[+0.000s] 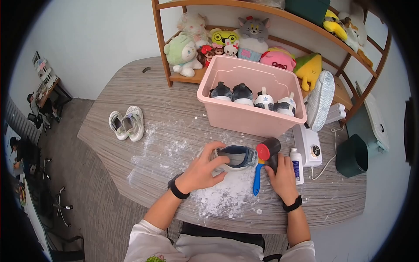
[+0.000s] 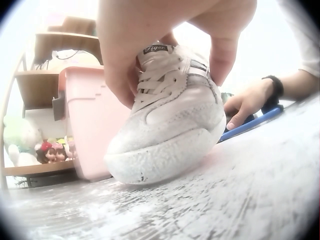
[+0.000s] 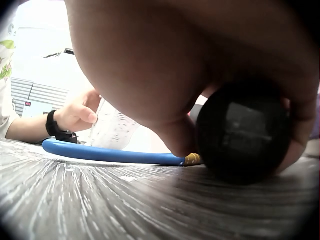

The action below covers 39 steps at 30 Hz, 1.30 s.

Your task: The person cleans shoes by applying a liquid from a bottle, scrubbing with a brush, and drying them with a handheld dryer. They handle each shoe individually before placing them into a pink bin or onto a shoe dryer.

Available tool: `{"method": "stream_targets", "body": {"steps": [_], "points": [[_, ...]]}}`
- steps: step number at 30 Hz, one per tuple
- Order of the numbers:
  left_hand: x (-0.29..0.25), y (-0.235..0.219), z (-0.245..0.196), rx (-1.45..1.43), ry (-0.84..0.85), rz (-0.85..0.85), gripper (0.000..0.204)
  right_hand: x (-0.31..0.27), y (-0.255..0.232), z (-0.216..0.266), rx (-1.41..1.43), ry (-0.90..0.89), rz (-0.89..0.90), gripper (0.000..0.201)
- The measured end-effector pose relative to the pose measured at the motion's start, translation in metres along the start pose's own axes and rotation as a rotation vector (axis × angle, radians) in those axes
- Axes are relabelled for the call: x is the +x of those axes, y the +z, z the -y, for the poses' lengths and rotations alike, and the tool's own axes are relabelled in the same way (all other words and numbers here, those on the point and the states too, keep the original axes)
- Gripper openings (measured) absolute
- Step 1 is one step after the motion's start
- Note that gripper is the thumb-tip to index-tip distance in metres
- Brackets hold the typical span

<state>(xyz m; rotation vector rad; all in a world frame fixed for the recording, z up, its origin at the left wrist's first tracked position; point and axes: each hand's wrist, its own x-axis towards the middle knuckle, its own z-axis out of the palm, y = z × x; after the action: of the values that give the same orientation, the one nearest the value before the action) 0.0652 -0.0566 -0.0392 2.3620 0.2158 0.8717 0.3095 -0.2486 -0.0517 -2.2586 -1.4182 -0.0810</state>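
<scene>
Sleeves: White short sleeves (image 1: 146, 240) are seen at the lower edge, and a black band is worn on each wrist.
Left hand (image 1: 198, 170): The front part of a pale lace-up shoe is gripped from above, with fingers curved down on both of its sides.
Held shoe (image 2: 167, 122): It is kept upright, its toe beneath the left hand and its dark-lined heel turned toward the right hand; whether the sole touches the table cannot be told.
Right hand (image 1: 283, 177): The dark handle of a black tool (image 1: 273, 145) is held between the thumb and curled fingers.
Red end: The tool's round red face is pointed toward the heel, just beside it.
Blue-handled brush (image 1: 256, 183): It is laid between the two hands, its head partly covered by the tool.
Table (image 1: 174, 109): White powder (image 1: 220, 201) is strewn on it, most thickly below the held shoe.
Bottle (image 1: 295, 156): It is stood just beyond the right hand, near a white device (image 1: 305, 150).
Small shoes (image 1: 139, 126): A pair is placed well apart, at the left.
Pink bin (image 1: 248, 124): Dark shoes (image 1: 242, 93) and white shoes (image 1: 264, 100) are held inside.
Wooden shelf (image 1: 161, 41): Plush toys (image 1: 253, 32) are lined up on it, behind the bin.
</scene>
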Motion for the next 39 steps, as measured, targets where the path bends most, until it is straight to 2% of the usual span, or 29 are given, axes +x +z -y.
{"method": "stream_targets", "body": {"steps": [6,8,9,11,12,14,15,17,18,19,21,22,23,25,26,29,33,35,37,39], "points": [[0.0,0.001,-0.001,0.013,0.034,0.003,0.039,0.0,-0.003,0.0,0.01,-0.014,-0.05,0.064],[-0.001,0.001,-0.003,0.031,0.051,0.001,0.039,0.004,-0.011,0.006,0.005,-0.061,-0.208,0.058],[0.0,0.0,-0.004,0.031,0.052,0.0,0.039,0.006,-0.013,0.006,0.004,-0.061,-0.209,0.058],[0.001,0.0,-0.007,0.056,0.092,-0.001,0.038,0.007,-0.016,0.006,0.058,-0.118,-0.363,0.049],[0.001,0.001,-0.007,0.053,0.093,0.0,0.038,0.006,-0.019,0.007,0.056,-0.116,-0.363,0.049],[0.0,0.006,-0.008,0.022,0.144,-0.028,0.036,-0.001,-0.024,0.011,0.348,-0.028,-0.29,0.038],[0.0,0.008,-0.01,0.018,0.148,-0.028,0.036,-0.003,-0.023,0.011,0.344,-0.025,-0.293,0.038],[0.001,0.011,-0.013,-0.017,0.228,-0.029,0.033,-0.005,-0.02,0.011,0.985,0.16,-0.071,0.029],[0.001,0.012,-0.014,-0.02,0.235,-0.028,0.033,-0.005,-0.024,0.014,1.092,0.154,0.046,0.034],[0.001,0.014,-0.016,-0.028,0.266,-0.022,0.03,-0.004,-0.025,0.016,1.088,0.155,0.038,0.034],[0.0,0.018,-0.017,-0.043,0.305,-0.015,0.026,-0.003,-0.029,0.018,1.214,0.23,0.316,0.046],[-0.002,0.02,-0.015,-0.042,0.336,-0.004,0.023,-0.005,-0.026,0.012,1.169,0.237,0.442,0.057],[-0.003,0.022,-0.015,-0.041,0.369,0.008,0.02,-0.007,-0.022,0.011,1.167,0.239,0.432,0.057],[-0.001,0.021,-0.023,-0.054,0.353,0.024,0.019,-0.01,-0.014,0.016,1.412,0.294,0.654,0.06],[-0.001,0.02,-0.024,-0.028,0.373,0.057,0.022,-0.01,-0.014,0.021,1.487,0.368,0.705,0.061],[0.0,0.022,-0.025,0.029,0.419,0.071,0.025,-0.012,-0.018,0.028,1.506,0.36,0.759,0.062],[0.007,0.018,-0.026,0.112,0.311,0.034,0.026,-0.006,-0.026,0.027,1.552,0.345,0.744,0.069],[0.008,0.016,-0.024,0.121,0.275,-0.01,0.025,-0.004,-0.023,0.028,1.519,0.236,0.545,0.077],[0.005,0.02,-0.019,0.114,0.211,-0.158,0.026,-0.002,-0.026,0.03,1.501,0.227,0.473,0.08],[0.005,0.016,-0.018,0.113,0.177,-0.136,0.026,0.0,-0.031,0.028,1.478,0.22,0.398,0.083]]}}
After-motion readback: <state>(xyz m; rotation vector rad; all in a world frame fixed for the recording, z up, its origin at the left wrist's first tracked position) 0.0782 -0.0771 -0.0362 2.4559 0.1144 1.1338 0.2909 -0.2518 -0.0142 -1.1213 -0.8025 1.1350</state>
